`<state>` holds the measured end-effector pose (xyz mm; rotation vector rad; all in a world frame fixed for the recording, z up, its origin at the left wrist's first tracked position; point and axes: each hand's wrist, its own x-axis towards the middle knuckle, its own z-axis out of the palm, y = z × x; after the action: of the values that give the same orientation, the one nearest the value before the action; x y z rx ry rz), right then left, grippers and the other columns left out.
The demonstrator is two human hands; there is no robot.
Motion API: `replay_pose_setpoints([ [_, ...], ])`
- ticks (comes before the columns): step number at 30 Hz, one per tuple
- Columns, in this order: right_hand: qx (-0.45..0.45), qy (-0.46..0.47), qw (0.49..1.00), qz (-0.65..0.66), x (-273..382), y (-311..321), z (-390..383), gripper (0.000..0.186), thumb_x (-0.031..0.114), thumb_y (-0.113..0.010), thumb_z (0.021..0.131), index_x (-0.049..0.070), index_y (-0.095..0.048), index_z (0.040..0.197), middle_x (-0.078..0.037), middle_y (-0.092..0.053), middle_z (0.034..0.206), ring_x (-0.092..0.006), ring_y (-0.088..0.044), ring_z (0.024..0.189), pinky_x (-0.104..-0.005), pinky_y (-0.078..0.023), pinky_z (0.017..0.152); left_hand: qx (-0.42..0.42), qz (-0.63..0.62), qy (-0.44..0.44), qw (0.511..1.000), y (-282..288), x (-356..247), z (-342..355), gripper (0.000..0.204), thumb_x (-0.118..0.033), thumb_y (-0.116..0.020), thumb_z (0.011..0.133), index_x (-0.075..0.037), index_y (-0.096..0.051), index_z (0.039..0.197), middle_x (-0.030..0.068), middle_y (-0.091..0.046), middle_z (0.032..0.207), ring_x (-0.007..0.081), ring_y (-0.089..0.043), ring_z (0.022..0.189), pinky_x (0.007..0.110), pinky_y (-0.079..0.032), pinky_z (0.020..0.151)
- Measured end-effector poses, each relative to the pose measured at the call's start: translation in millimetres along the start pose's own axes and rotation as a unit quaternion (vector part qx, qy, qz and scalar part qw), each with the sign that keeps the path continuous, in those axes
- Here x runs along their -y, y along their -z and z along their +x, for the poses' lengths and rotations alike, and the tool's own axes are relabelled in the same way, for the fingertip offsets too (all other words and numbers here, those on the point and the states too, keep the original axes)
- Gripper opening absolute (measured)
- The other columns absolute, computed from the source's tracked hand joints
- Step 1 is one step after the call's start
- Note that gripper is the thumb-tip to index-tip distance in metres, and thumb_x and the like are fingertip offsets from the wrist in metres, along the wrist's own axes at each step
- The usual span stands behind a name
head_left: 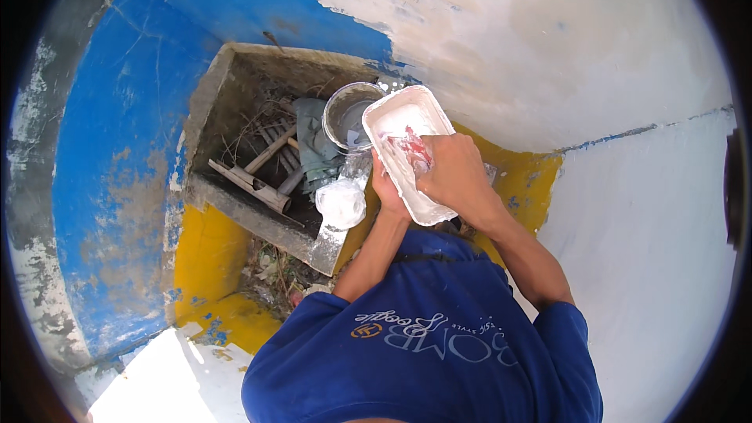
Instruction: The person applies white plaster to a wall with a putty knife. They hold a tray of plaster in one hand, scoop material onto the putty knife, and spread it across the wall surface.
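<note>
My left hand (386, 188) cups the white rectangular plastic tray (407, 153) from below, its grip closed on the tray's near left edge. My right hand (454, 176) lies over the tray's near end, its grip closed on what I think is a red-streaked scraper or rag (417, 150); white paste covers it, so I cannot name it surely. The tray sits tilted in front of my chest, just right of the round grey paste-smeared bucket (350, 113) standing in the rough concrete recess (227, 102). A knotted white plastic bag (341, 202) rests at the recess's near lip, with wooden sticks (254, 176) further left. I judge the risk to be the tilt: with wet paste and only one hand under it, the tray could slip or spill onto the yellow ledge (525, 180).
</note>
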<state>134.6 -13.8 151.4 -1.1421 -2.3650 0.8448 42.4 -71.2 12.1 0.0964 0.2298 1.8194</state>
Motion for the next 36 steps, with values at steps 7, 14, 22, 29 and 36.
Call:
replay_pose_setpoints([
  [7,-0.03,-0.034,0.999,0.021,-4,3,3,0.019,0.007,-0.062,0.059,-0.007,-0.064,0.073,-0.03,-0.058,0.067,-0.0479,-0.057,0.064,-0.05,-0.048,0.063,-0.005,-0.004,0.003,1.0,-4,4,-1,0.061,-0.051,-0.031,0.101,-0.009,-0.036,0.145,0.0121,-0.047,0.141,0.0296,-0.046,0.128,0.045,-0.035,0.109],
  [14,-0.038,-0.037,0.998,0.017,-8,-1,-3,0.019,0.006,-0.062,0.058,-0.006,-0.064,0.073,-0.03,-0.058,0.066,-0.0483,-0.057,0.064,-0.0505,-0.048,0.063,0.004,0.006,0.004,1.0,3,10,-2,0.06,-0.051,-0.031,0.101,-0.009,-0.037,0.145,0.0123,-0.047,0.141,0.0294,-0.046,0.128,0.045,-0.034,0.11],
  [22,-0.033,-0.049,0.998,0.038,-11,11,5,0.018,0.005,-0.061,0.059,-0.006,-0.064,0.073,-0.031,-0.058,0.069,-0.0479,-0.058,0.065,-0.0512,-0.046,0.064,0.0,0.02,-0.002,1.0,-5,12,-2,0.059,-0.049,-0.031,0.101,-0.009,-0.037,0.144,0.0125,-0.048,0.14,0.0293,-0.048,0.127,0.045,-0.035,0.11],
  [29,-0.041,-0.055,0.998,0.014,-27,24,14,0.017,0.003,-0.06,0.06,-0.005,-0.064,0.074,-0.028,-0.058,0.068,-0.0476,-0.056,0.066,-0.0504,-0.047,0.064,-0.023,0.025,0.018,0.999,-15,21,-3,0.067,-0.056,-0.032,0.099,-0.009,-0.032,0.147,0.0123,-0.045,0.143,0.0297,-0.047,0.128,0.044,-0.038,0.107],
  [36,-0.035,0.0,0.989,-0.141,-19,21,-1,0.015,0.005,-0.062,0.061,-0.004,-0.065,0.074,-0.026,-0.06,0.065,-0.045,-0.058,0.06,-0.0493,-0.048,0.061,-0.051,-0.03,-0.015,0.998,-7,31,-7,0.071,-0.059,-0.036,0.097,-0.01,-0.031,0.148,0.0117,-0.044,0.145,0.0294,-0.046,0.129,0.045,-0.038,0.108],
])
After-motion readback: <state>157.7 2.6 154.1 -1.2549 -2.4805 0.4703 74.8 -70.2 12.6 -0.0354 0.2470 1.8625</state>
